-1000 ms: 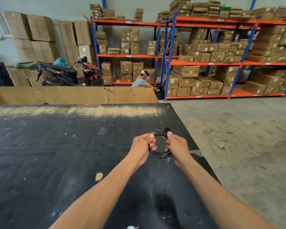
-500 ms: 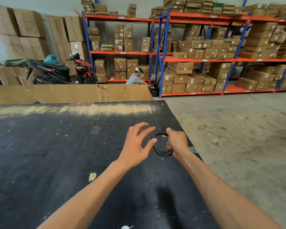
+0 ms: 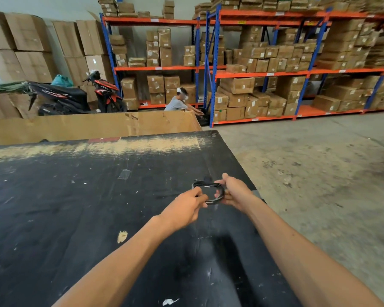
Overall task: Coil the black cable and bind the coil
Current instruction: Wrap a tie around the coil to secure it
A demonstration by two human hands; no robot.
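Note:
The black cable [image 3: 205, 185] is wound into a small flat coil, held just above the black table [image 3: 75, 207] near its right edge. My right hand [image 3: 235, 191] grips the coil's right side, thumb up. My left hand [image 3: 186, 207] pinches the near left part of the coil with closed fingers. A short cable end sticks out at the coil's far side. I cannot make out any tie or strap on it.
The table's right edge drops to the concrete floor [image 3: 319, 173] just beside my right hand. A cardboard wall [image 3: 87, 127] stands along the far edge. Beyond it are a seated person [image 3: 179, 103], a parked scooter [image 3: 75, 96] and box-filled shelving [image 3: 264, 74].
Half a second ago my left hand was spread open off the coil; it has now closed on the coil's left side. My right hand has kept its grip throughout.

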